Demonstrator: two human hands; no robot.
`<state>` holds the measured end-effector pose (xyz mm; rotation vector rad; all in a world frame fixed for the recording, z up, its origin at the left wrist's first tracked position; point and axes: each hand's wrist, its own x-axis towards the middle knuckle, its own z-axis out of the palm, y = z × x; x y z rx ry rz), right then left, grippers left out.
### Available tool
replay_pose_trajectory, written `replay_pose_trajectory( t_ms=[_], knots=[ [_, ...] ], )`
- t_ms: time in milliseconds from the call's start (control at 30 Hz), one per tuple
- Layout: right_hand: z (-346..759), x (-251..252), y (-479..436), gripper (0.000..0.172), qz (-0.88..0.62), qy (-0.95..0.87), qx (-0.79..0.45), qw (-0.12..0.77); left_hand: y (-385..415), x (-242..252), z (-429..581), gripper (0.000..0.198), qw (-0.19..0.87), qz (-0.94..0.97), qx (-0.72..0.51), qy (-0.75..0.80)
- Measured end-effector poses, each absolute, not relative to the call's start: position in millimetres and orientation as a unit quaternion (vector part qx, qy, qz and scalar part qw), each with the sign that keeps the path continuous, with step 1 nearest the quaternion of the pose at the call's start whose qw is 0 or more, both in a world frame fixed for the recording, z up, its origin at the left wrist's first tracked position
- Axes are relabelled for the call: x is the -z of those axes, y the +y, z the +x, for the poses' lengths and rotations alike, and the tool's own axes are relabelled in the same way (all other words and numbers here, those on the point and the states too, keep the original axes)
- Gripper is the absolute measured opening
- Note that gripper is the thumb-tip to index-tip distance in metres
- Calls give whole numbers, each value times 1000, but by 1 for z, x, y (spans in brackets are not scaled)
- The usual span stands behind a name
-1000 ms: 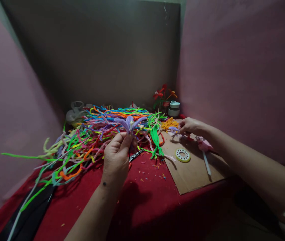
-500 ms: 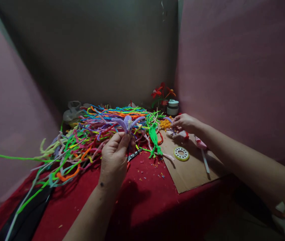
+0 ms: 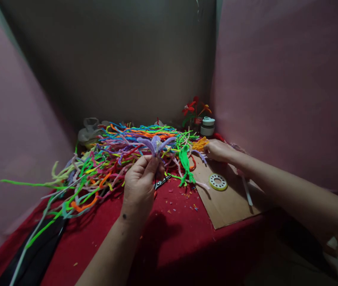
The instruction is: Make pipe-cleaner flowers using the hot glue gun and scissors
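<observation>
Between the thumb and fingers of my left hand point(image 3: 141, 176) is a purple pipe-cleaner flower point(image 3: 156, 145), held upright with pale stamens in its centre. My right hand point(image 3: 216, 151) reaches over the back of a cardboard sheet point(image 3: 221, 210), beside orange pipe-cleaner pieces point(image 3: 200, 143). Its fingertips point down and are mostly hidden, so whether they grip anything is unclear. A purple pipe-cleaner piece point(image 3: 200, 156) lies just left of that hand. Below and behind my left hand are scissors point(image 3: 162, 182), partly covered. A green pipe-cleaner bundle point(image 3: 184, 161) lies between the hands.
A large heap of coloured pipe cleaners point(image 3: 106, 167) spreads over the red cloth point(image 3: 169, 246). On the cardboard are a round yellow-rimmed disc point(image 3: 218, 182) and a white stick point(image 3: 247, 191). Red flowers point(image 3: 189, 108) and a lidded jar point(image 3: 207, 126) stand at the back.
My right hand has moved slightly right and down, away from the purple piece that was at its fingers, which now lies on the cardboard. The left hand still holds the flower; the view shifted slightly.
</observation>
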<state>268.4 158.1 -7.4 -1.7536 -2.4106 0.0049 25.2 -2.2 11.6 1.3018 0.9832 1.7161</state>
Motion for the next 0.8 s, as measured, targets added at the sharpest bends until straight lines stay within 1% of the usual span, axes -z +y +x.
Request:
replay_pose_trajectory(
  t_ms=[133,267,367,433,500,567,667,800],
  knots=[
    [281,-16,157,8,-608,-774,-32,174,-1,-12,27,18,396,487,-680,378],
    [293,-35,151,5,-615,-728,-97,286,3,-13,29,17,454,408,-711,350],
    [292,-39,136,9,-596,-702,-148,361,6,-14,29,20,502,348,-717,338],
    [285,-37,120,13,-558,-675,-212,434,7,-14,29,21,529,328,-704,342],
    [274,-34,102,17,-490,-615,-318,530,7,-13,29,22,550,321,-688,349],
    [263,-29,86,18,-452,-581,-359,574,6,-12,30,22,563,320,-675,352],
    [252,-22,74,11,-464,-588,-306,588,6,-10,32,22,573,325,-665,352],
    [254,-12,86,6,-498,-584,-236,596,6,-9,33,21,575,324,-666,348]
  ],
)
